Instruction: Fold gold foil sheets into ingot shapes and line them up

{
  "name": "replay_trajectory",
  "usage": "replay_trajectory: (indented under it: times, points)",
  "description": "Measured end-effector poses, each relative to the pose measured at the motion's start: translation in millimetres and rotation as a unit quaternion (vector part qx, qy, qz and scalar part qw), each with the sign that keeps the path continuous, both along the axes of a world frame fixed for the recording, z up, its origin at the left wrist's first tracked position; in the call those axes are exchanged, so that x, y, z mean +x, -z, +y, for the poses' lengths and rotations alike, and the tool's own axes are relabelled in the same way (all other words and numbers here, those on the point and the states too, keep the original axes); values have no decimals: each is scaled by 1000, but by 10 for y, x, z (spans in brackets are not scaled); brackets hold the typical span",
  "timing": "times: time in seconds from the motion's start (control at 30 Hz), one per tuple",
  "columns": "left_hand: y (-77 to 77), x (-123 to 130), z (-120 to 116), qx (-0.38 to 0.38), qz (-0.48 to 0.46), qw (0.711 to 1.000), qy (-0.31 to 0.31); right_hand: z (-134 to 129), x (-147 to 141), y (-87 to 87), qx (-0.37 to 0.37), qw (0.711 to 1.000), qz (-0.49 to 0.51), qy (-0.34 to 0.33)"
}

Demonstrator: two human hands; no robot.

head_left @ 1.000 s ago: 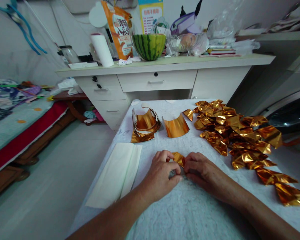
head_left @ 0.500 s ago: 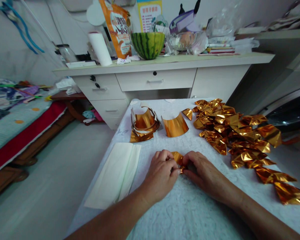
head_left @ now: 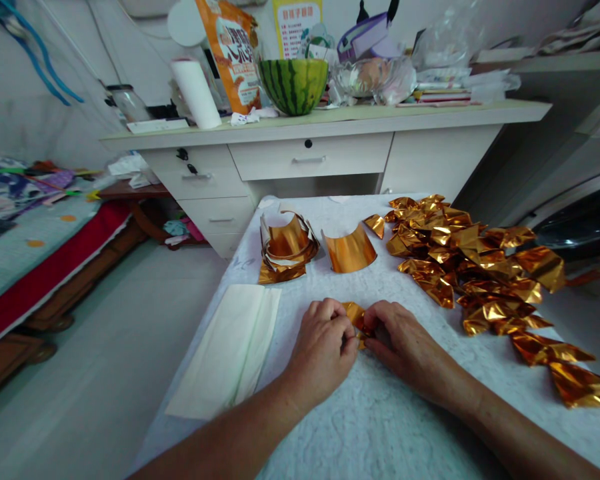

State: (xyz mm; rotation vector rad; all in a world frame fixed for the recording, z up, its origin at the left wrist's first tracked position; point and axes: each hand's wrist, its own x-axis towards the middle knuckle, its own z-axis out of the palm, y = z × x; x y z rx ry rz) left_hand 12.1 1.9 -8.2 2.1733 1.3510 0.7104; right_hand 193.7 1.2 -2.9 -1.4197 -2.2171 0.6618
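Both hands meet at the middle of the cloth-covered table, pinching one small piece of shiny gold foil (head_left: pixel 354 313). My left hand (head_left: pixel 325 343) has its fingers curled at the piece's left side. My right hand (head_left: pixel 403 343) grips its right side with thumb and forefinger. Much of the foil is hidden by my fingers. Beyond my hands lies a curved gold foil sheet (head_left: pixel 351 251), and left of that a curled stack of foil sheets (head_left: pixel 287 243). Many twisted gold foil pieces (head_left: pixel 460 260) are heaped on the right.
A folded pale paper sheet (head_left: pixel 225 350) lies left of my left forearm on the table (head_left: pixel 330 433). Behind stands a white desk (head_left: pixel 310 160) bearing a watermelon half (head_left: pixel 293 87), an orange snack bag (head_left: pixel 233 57) and a white paper roll (head_left: pixel 196 93). A bed (head_left: pixel 45 247) is at the left.
My fingers have shifted slightly on the small foil piece, which both hands still pinch. The view has moved a little. The other foil lies as before.
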Motion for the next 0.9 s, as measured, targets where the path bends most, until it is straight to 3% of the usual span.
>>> replay_trajectory:
  times: [0.53, 0.9]
  points:
    - [16, -27, -23, -25, -31, 999, 5, 1, -15, -13, -6, 1000, 1, 6]
    - [-37, 15, -30, -17, 5, 1000, -3, 2, -21, 13, 4, 1000, -1, 15]
